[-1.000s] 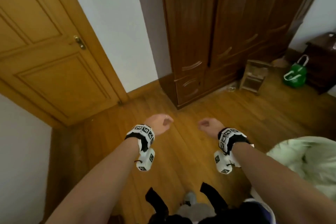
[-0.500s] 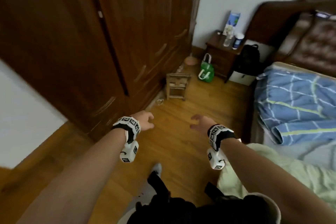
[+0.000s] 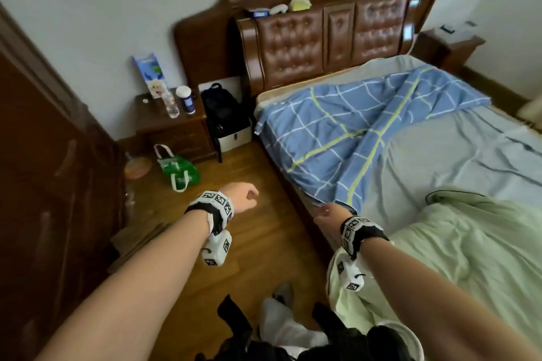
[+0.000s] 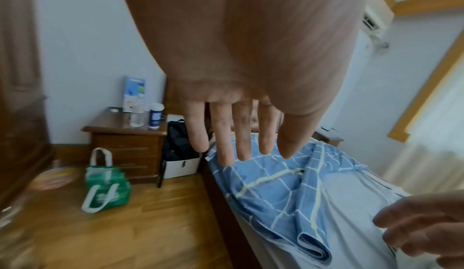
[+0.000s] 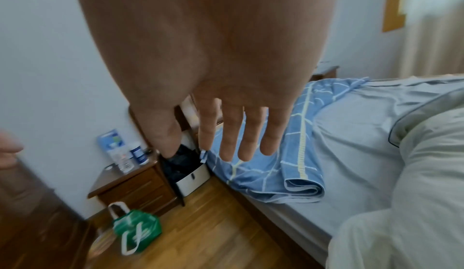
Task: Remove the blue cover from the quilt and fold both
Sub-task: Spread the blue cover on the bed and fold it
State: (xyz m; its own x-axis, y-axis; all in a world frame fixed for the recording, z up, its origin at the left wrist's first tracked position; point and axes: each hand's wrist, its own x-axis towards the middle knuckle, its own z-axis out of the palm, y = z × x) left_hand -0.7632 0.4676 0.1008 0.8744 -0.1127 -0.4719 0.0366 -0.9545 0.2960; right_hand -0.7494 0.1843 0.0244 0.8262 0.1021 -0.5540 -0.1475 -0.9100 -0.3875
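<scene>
The blue checked cover (image 3: 352, 132) lies loosely spread on the bed's head end, its near folded corner (image 5: 301, 191) at the bed edge; the left wrist view also shows this cover (image 4: 283, 190). The pale green quilt (image 3: 469, 258) is heaped on the near part of the bed, its edge hanging off. My left hand (image 3: 245, 195) hangs over the wooden floor, fingers (image 4: 226, 134) straight and empty. My right hand (image 3: 328, 214) is just short of the cover's near corner, fingers (image 5: 231, 134) straight, holding nothing.
The grey-blue sheet (image 3: 454, 155) covers the mattress below the brown headboard (image 3: 322, 38). A nightstand (image 3: 173, 129) with bottles, a black backpack (image 3: 220, 108), a green bag (image 3: 179, 168) and a dark wardrobe (image 3: 44, 184) stand to the left.
My view has swung right from the door and wardrobe to the bed. Both empty hands have come along, and the right hand now reaches near the blue cover's corner.
</scene>
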